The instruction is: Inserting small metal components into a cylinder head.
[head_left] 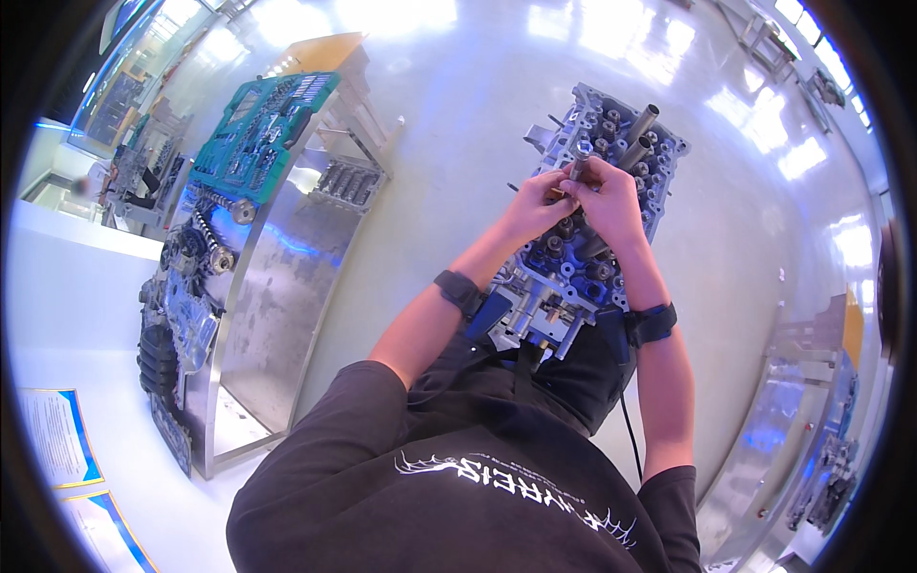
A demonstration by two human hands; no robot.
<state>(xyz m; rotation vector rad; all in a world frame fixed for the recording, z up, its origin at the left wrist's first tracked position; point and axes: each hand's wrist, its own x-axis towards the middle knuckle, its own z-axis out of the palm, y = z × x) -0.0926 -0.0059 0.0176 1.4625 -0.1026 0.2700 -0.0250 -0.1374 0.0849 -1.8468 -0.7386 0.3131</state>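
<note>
Pale, glossy floor (pixel 430 124) spreads around me. My right hand (pixel 611 198) pinches a metal cylinder (pixel 580 164) over the engine cylinder head (pixel 671 148); my left hand (pixel 539 205) curls against it, its grip too hidden to tell. Leftward, a green tool case (pixel 250 143) lies open on a metal bench (pixel 277 325).

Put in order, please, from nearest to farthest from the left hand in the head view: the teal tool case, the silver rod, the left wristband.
1. Silver rod: immediately to the right of the left hand.
2. Left wristband: lower left of the hand.
3. Teal tool case: farthest, well off to the left.
</note>
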